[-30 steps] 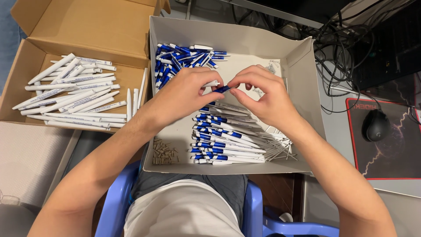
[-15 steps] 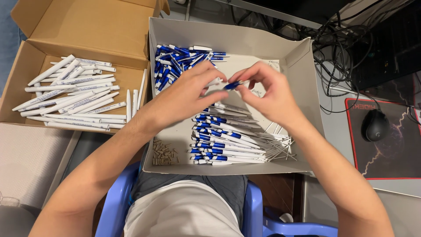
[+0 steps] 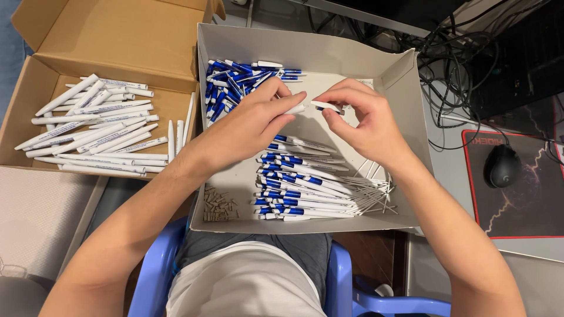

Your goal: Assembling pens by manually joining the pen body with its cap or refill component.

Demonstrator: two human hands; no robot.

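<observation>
My left hand [image 3: 252, 123] and my right hand [image 3: 364, 120] meet over a grey cardboard box [image 3: 405, 82] on my lap. Each pinches one end of a white pen [image 3: 310, 107], held level between the fingertips. Below the hands lies a stack of white pen parts with blue bands [image 3: 299, 188], thin refills sticking out to the right. A heap of blue pen parts [image 3: 235, 79] fills the box's far left corner. A small pile of tiny springs [image 3: 218, 206] sits in its near left corner.
A brown cardboard box [image 3: 117, 35] at the left holds several finished white pens [image 3: 94, 126]. At the right a black mouse [image 3: 502, 165] rests on a dark mouse pad [image 3: 529, 199], with tangled cables [image 3: 452, 64] behind. I sit on a blue plastic chair [image 3: 158, 270].
The pen between my hands showed a blue part a second ago; now it looks all white, and both hands have shifted slightly up and closer together.
</observation>
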